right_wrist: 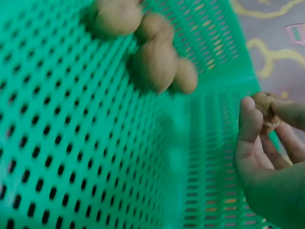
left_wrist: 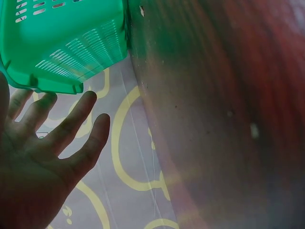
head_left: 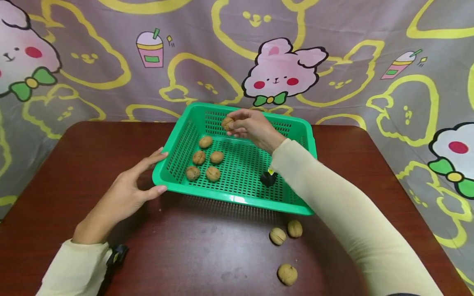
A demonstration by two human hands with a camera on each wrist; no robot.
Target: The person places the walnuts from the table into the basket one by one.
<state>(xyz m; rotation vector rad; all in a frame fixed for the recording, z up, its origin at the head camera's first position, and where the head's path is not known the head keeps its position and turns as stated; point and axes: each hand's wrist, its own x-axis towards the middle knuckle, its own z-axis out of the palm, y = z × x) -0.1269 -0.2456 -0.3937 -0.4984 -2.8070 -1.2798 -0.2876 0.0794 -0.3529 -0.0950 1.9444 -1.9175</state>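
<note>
A green plastic basket [head_left: 237, 198] with perforated walls stands on the table, several walnuts [head_left: 217, 157] lying in its left half. Above the back part of its floor, my right hand [head_left: 255, 127] pinches one walnut [head_left: 227, 123] between thumb and fingers. That held walnut [right_wrist: 265, 112] also shows in the right wrist view, near the basket's wall. At the basket's left front corner is my left hand [head_left: 127, 193], its fingertips and thumb against the rim. The left wrist view shows this hand [left_wrist: 43, 152] with its fingers extended and spread beside the rim.
Three walnuts [head_left: 277, 236] lie on the dark red table [head_left: 207, 246] in front of the basket, towards the right. A cartoon-printed cloth [head_left: 207, 37] hangs behind the table and along its sides. A black device [head_left: 268, 178] shows under my right sleeve.
</note>
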